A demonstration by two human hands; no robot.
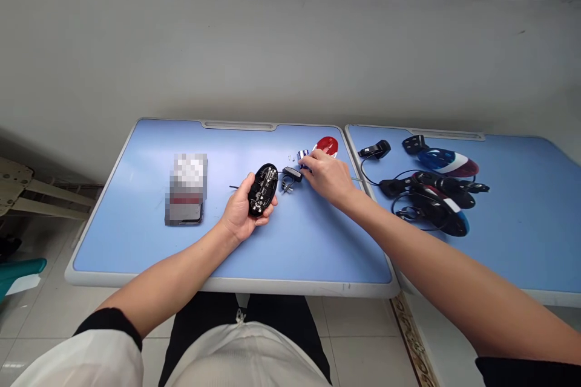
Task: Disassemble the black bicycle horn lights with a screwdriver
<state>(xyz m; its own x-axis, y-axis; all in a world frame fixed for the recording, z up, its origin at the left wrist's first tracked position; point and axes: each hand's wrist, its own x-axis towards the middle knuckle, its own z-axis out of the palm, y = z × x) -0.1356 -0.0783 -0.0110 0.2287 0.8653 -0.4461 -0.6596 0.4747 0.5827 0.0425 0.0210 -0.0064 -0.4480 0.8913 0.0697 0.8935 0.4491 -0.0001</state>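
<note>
My left hand (242, 208) is wrapped round an oval black housing (264, 188), its open side up and a circuit board with small parts showing inside. Above the table's middle, the fingers of my right hand (329, 175) close on small shiny blue-and-silver batteries (302, 156). Just behind this hand lies a red-and-white oval cover (327, 145), partly hidden by it. Between both hands sits a small black part with a clamp (292, 175), joined to a thin cable. A few tiny screws (291, 158) lie left of the batteries.
A phone (185, 213), mostly blurred out, lies on the left of the blue table (122, 211). On the adjoining table to the right are several black cabled parts (376, 149) and blue-and-red oval lamps (447, 161). A wall stands behind both tables.
</note>
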